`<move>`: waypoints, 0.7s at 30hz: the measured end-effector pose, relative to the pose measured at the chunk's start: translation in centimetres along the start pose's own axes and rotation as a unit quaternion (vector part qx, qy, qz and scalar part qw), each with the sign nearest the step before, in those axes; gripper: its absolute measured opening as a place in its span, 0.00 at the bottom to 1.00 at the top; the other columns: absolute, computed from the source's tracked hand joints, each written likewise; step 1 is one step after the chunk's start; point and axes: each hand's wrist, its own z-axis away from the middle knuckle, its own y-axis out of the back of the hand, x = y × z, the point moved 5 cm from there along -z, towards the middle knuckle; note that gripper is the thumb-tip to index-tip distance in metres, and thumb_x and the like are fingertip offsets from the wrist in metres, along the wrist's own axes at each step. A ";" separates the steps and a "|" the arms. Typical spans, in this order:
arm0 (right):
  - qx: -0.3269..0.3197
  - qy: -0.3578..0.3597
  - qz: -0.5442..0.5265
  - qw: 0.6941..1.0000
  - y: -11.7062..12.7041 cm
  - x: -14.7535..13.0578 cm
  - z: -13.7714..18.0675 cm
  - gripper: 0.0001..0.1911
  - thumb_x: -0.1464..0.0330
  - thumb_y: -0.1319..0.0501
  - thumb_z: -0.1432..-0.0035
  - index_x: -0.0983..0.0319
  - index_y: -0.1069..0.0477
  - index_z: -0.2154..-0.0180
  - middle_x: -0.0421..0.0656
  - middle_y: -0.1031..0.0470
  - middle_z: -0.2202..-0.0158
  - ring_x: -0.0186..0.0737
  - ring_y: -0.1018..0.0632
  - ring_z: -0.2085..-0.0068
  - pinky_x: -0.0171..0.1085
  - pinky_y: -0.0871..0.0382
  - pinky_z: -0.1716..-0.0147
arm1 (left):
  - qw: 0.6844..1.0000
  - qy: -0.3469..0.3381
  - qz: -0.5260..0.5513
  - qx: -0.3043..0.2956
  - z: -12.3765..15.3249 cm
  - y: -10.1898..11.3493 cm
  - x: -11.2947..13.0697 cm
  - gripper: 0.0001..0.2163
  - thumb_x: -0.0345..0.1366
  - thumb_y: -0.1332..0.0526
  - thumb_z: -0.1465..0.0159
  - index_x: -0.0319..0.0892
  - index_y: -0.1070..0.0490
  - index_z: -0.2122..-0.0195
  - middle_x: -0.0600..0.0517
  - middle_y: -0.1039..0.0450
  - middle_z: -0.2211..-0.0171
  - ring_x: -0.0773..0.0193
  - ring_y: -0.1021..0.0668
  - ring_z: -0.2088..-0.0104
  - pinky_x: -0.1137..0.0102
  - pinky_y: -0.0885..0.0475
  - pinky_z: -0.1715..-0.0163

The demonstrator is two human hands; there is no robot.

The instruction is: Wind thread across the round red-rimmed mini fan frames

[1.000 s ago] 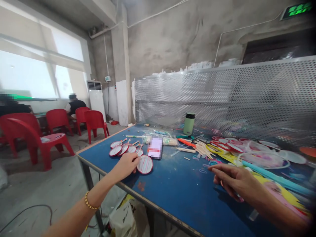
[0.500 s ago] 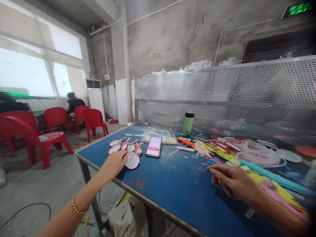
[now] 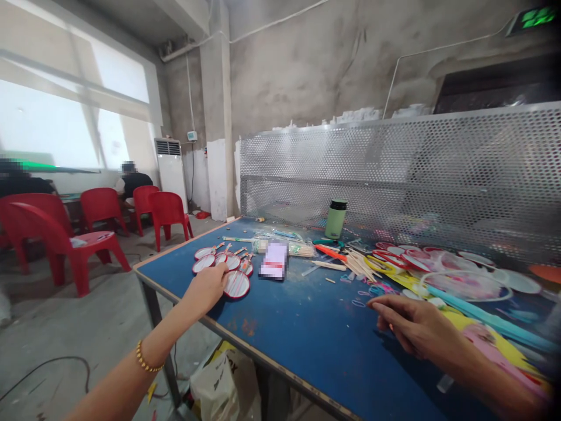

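Pinching one round paddle (image 3: 237,284) at the left of the desk (image 3: 298,339), the left hand (image 3: 208,287) sits beside similar paddles (image 3: 204,263), apparently assembled; sticks (image 3: 358,265) and bands (image 3: 380,289) lie loose near the right hand (image 3: 412,323), its grip too hidden to tell.

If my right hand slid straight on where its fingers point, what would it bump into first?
Probably the small pale loop lying on the blue table, just past the fingertips of your right hand. If your hand is raised, it might pass over it; the height is hard to tell.
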 end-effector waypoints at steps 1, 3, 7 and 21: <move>0.000 0.004 -0.001 1.000 0.0 -0.1 0.0 0.28 0.41 0.38 0.51 0.60 0.26 0.68 0.42 0.25 0.75 0.28 0.35 0.88 0.30 0.47 0.89 | 1.000 0.001 -0.004 -0.002 0.0 -0.1 0.0 0.13 0.34 0.50 0.30 0.40 0.26 0.55 0.42 0.19 0.60 0.53 0.19 0.57 0.67 0.32 0.60; 0.009 0.007 0.006 1.000 0.1 -0.2 0.2 0.27 0.41 0.38 0.49 0.60 0.27 0.69 0.41 0.25 0.76 0.27 0.36 0.88 0.29 0.47 0.89 | 1.000 0.001 -0.011 -0.006 0.0 -0.2 0.0 0.13 0.34 0.50 0.30 0.41 0.27 0.55 0.42 0.19 0.60 0.53 0.19 0.56 0.67 0.31 0.60; 0.068 0.018 0.028 0.997 1.4 -0.8 0.7 0.27 0.42 0.42 0.44 0.60 0.29 0.72 0.39 0.29 0.81 0.31 0.33 0.85 0.30 0.42 0.88 | 0.999 0.006 -0.030 -0.015 0.2 -0.3 0.1 0.14 0.35 0.52 0.30 0.41 0.28 0.54 0.40 0.20 0.58 0.51 0.19 0.55 0.65 0.30 0.60; 0.374 0.127 0.012 0.918 7.0 -3.0 3.5 0.20 0.52 0.40 0.40 0.62 0.23 0.62 0.40 0.28 0.76 0.34 0.31 0.78 0.32 0.41 0.81 | 0.994 0.035 -0.100 0.009 1.6 0.1 0.0 0.21 0.41 0.59 0.30 0.43 0.29 0.48 0.39 0.19 0.60 0.41 0.18 0.61 0.58 0.29 0.66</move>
